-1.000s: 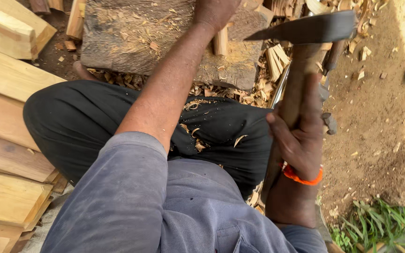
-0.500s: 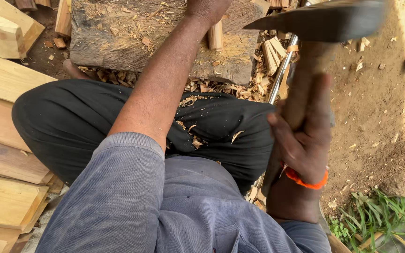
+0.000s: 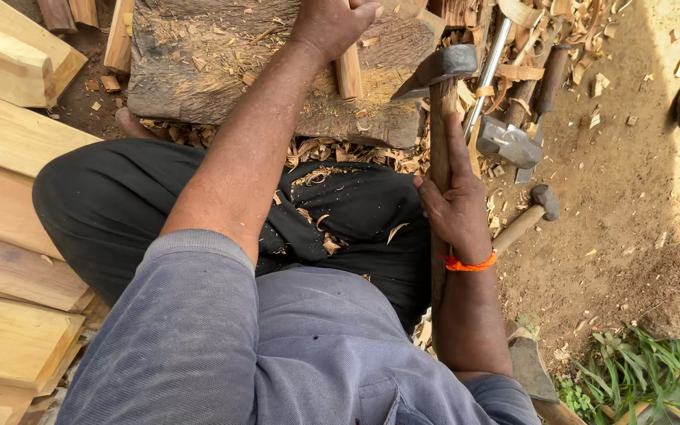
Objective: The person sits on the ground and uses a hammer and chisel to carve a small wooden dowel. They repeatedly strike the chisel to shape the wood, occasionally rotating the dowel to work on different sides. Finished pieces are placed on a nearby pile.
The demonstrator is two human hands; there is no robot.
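The right grip (image 3: 458, 208) is closed around the adze (image 3: 439, 102) handle, head at 12 o'clock above the chopping block (image 3: 198, 55). The left grip (image 3: 332, 24) clasps 1 upright wooden peg (image 3: 348, 72) there. Short, shallow chops aimed below the fingers would suit best.

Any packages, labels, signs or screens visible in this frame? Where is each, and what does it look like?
None in view. The scene holds only bare wood and hand tools: the left hand steadies a wooden piece on a log block, and the right hand grips a wooden-handled adze. Unmarked planks lie stacked at the left, and hammers lie on the dirt.
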